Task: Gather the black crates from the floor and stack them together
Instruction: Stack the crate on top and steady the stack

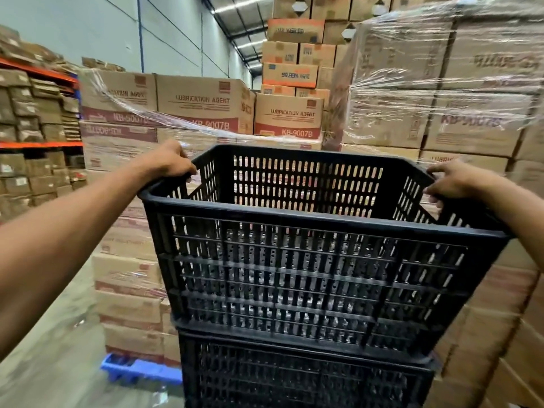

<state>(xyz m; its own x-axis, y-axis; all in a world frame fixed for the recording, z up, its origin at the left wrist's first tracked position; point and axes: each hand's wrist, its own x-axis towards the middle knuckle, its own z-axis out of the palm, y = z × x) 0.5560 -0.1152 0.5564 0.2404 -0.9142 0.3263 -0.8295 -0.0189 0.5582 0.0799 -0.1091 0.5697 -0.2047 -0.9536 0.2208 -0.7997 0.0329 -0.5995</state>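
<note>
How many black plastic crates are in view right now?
2. The upper black slotted plastic crate is held at its rim by both hands; the lower black crate sits directly beneath it. More may be hidden below the frame.

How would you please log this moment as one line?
stage: stacking | left hand: gripping top crate rim | right hand: gripping rim | top crate: on lower crate

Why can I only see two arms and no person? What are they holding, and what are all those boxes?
The camera sits on the person's head, looking forward and down, so you only see their arms. The left hand and the right hand each have a grip on the top rim of a black crate. It sits on top of another black crate, making a stack. Behind are piles of cardboard boxes wrapped in clear plastic, standing on a blue pallet on the warehouse floor.
</note>
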